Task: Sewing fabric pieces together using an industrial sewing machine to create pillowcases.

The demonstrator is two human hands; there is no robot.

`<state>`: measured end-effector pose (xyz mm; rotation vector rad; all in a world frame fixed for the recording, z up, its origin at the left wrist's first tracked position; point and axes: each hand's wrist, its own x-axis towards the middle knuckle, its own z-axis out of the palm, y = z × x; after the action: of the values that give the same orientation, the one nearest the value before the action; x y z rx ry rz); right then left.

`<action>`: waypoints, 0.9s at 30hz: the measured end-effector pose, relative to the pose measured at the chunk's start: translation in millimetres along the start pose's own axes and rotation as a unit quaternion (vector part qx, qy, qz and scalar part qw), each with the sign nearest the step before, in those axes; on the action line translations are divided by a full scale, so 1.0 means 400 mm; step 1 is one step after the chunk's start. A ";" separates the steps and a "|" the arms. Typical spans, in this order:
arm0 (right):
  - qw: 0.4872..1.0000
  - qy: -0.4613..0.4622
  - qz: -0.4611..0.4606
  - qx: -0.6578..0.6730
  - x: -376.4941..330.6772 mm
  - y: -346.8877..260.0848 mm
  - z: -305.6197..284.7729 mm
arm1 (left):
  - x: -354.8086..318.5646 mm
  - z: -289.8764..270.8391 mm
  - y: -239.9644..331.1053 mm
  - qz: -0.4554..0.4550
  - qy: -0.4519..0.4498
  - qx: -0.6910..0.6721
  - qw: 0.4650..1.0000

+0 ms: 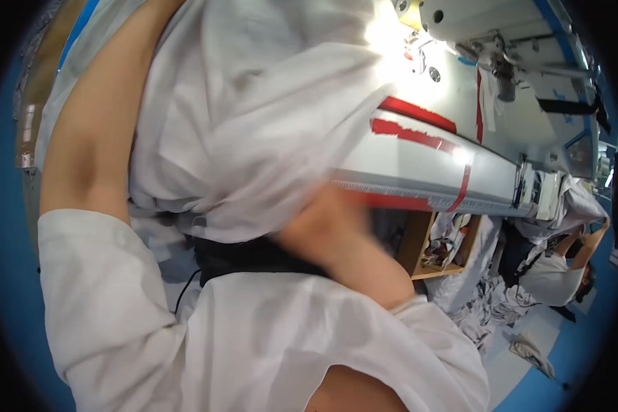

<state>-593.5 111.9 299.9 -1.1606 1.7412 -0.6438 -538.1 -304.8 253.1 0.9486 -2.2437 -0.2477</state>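
A large piece of white cloth (254, 110) lies bunched over the sewing table before me and hangs over its near edge. My left forearm reaches along the left side of the cloth and leaves the picture at the top, so my left hand is out of sight. My right hand (319, 223) is at the cloth's near right edge, beside the table's front edge. Motion smears its fingers and the cloth partly hides them. Beyond the cloth, the lit needle area of a sewing machine (419, 55) shows at the upper right.
Red tape strips (415, 134) and a ruler strip (405, 196) run along the table's front. Under it sits an open wooden drawer (429, 257) with small items. Cloth heaps (491, 302) lie on the floor at right, near another person (556, 275) handling grey-white cloth.
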 end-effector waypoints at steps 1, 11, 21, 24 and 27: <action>0.951 -0.030 -0.085 0.295 -0.021 -0.080 0.107 | 0.002 -0.003 0.042 -0.014 -0.034 0.019 0.999; 0.778 -0.503 -0.143 0.347 -0.097 -0.142 -0.125 | -0.419 -0.259 0.231 0.035 -0.143 -0.089 0.985; 0.804 -0.217 0.124 0.540 -0.367 0.156 0.144 | -0.297 -0.260 0.072 0.121 0.047 0.125 0.983; 0.786 -0.202 0.097 0.577 -0.385 0.211 0.141 | -0.465 -0.296 0.530 0.054 -0.030 -0.159 0.985; 0.788 -0.208 0.076 0.575 -0.386 0.233 0.167 | -0.718 -0.368 0.749 -0.019 -0.318 -0.153 0.936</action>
<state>-552.6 294.9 257.8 -0.2323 0.7453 -1.0281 -465.9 121.2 338.9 0.8140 -2.6436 -1.0148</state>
